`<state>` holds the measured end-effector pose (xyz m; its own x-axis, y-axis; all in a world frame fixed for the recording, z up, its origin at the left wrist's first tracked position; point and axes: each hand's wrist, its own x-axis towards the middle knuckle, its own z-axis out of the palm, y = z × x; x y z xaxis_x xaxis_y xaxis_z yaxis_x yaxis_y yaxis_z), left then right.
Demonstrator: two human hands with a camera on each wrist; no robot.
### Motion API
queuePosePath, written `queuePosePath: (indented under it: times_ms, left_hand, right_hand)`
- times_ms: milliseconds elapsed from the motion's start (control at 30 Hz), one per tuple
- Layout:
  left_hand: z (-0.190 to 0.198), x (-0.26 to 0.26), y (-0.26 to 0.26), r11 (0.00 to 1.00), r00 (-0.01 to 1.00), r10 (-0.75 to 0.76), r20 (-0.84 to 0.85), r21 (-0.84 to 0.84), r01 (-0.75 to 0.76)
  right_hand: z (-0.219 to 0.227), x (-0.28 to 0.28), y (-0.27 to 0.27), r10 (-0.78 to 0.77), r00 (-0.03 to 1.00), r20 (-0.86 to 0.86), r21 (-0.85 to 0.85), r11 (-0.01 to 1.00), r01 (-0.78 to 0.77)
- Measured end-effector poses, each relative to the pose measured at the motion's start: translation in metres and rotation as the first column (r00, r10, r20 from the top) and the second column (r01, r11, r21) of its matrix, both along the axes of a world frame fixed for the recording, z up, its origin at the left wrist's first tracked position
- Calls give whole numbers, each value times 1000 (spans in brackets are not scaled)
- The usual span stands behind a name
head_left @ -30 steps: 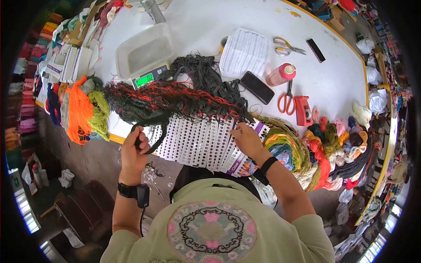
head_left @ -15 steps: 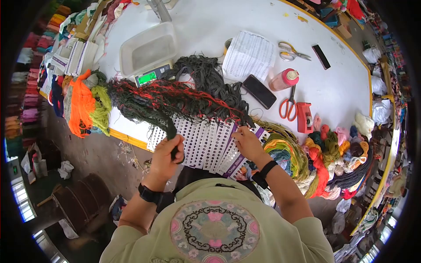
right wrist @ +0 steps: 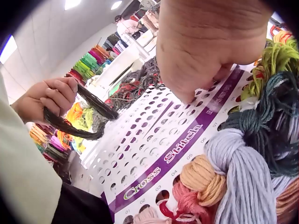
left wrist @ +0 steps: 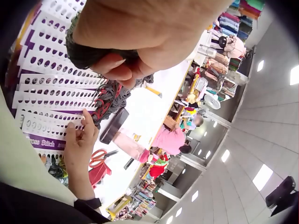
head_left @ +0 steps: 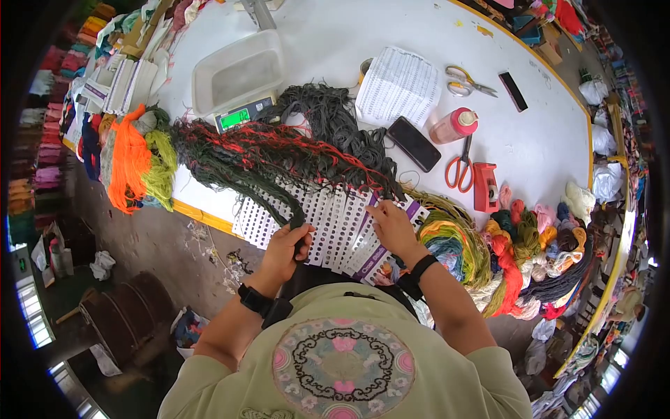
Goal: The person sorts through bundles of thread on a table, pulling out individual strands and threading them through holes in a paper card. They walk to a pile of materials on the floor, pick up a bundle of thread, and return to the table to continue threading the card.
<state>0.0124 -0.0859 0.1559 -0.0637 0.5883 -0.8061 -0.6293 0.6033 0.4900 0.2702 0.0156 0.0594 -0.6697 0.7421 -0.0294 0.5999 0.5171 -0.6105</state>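
Plainly, left fingers grip dark yarn; loose right fingers touch cards labelled "Cross Stitch".

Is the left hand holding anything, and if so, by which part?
Yes, the left hand grips a dark bundle of thread, its fingers curled round it near the end closest to the person.

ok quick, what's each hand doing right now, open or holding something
Left hand: closed round a dark skein.
Right hand: fingertips at the punched cards; whether they pinch one can't be told.
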Motion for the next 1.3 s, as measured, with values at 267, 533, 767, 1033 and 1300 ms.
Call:
queuePosePath:
  times_ms: [267, 533, 767, 1033, 1300]
  left_hand:
    - [-12, 2, -2, 1000, 1000, -21, 3, -7, 21]
    - [-20, 5, -1, 998, 998, -55, 6, -13, 55]
    - [-26, 1, 0, 996, 995, -94, -27, -3, 93]
    - [-28, 0, 4, 997, 997, -80, -21, 2, 80]
    - [-36, 1, 7, 996, 996, -88, -30, -20, 87]
  right_hand:
    - [-2, -2, 0, 25, 995, 97, 17, 1000, -26]
    - [1, -3, -1, 14, 994, 109, 34, 999, -17]
    - [2, -5, 0, 22, 992, 123, 29, 999, -25]
    - [5, -7, 4, 41, 989, 139, 8, 999, -43]
    - [5, -6, 8, 61, 988, 140, -22, 998, -58]
